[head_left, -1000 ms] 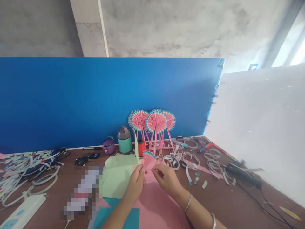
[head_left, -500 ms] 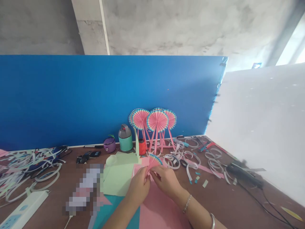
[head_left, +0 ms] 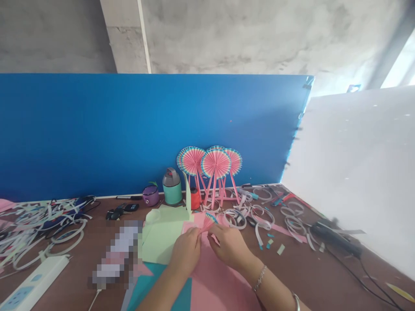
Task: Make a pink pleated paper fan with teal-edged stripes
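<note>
Between my hands is a small pleated paper fan [head_left: 210, 221], pink with a blue and cream edge, partly spread. My left hand [head_left: 188, 248] grips its left side with closed fingers. On the other side, my right hand [head_left: 228, 244] pinches the fan near its lower end, fingers bent. The fingers cover the fan's base. Under both hands lie a pink paper sheet [head_left: 220, 285], a green sheet [head_left: 158, 242] and a teal sheet [head_left: 158, 285]. Several round pink paper fans [head_left: 216, 163] on pink sticks stand behind, against the blue panel.
A teal-and-grey container [head_left: 172, 190], a purple pot [head_left: 150, 195] and a red object [head_left: 195, 201] stand at the back. Paper strips [head_left: 259, 216] curl on the right, and more strips [head_left: 61, 220] pile up on the left. A power strip [head_left: 35, 283] lies front left.
My hands have drawn slightly apart, and the fan sits a little lower and further right between them. The whole view has shifted slightly.
</note>
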The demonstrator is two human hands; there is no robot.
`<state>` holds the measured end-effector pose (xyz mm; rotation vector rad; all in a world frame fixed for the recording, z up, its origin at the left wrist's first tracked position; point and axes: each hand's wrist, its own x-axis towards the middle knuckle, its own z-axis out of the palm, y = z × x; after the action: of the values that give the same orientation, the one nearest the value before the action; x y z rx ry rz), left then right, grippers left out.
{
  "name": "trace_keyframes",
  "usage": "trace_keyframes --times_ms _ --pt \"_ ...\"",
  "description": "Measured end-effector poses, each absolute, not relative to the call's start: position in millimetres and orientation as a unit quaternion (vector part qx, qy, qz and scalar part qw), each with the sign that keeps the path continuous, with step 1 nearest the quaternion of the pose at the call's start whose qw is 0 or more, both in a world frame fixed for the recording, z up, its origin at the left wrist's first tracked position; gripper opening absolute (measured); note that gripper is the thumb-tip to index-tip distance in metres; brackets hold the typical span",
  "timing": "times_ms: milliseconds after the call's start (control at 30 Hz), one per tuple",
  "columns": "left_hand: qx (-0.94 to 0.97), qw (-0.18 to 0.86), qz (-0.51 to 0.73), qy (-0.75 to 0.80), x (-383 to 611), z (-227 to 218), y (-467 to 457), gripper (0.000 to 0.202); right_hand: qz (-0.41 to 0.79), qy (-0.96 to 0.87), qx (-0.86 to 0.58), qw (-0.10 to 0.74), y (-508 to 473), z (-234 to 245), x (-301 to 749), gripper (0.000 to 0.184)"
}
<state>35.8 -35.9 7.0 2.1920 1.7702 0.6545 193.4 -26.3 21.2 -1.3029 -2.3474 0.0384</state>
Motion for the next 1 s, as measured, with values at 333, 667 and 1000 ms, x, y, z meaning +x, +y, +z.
trace_keyframes --times_ms 333,667,1000 --pt "0.749 0.135 0.221 0.609 37.9 9.0 -38.2 0.023 -0.036 -0.858 -0.384 0.340 -25.2 22.9 194.1 0.018" --pt "0.744 0.171 0.255 0.593 37.2 2.6 -34.5 0.020 -0.056 -0.852 -0.375 0.362 -24.6 22.3 194.5 0.019" --pt "0.766 0.190 0.273 0.550 38.4 5.2 -38.9 0.032 -0.064 -0.856 -0.373 0.352 -24.2 21.5 194.7 0.023"
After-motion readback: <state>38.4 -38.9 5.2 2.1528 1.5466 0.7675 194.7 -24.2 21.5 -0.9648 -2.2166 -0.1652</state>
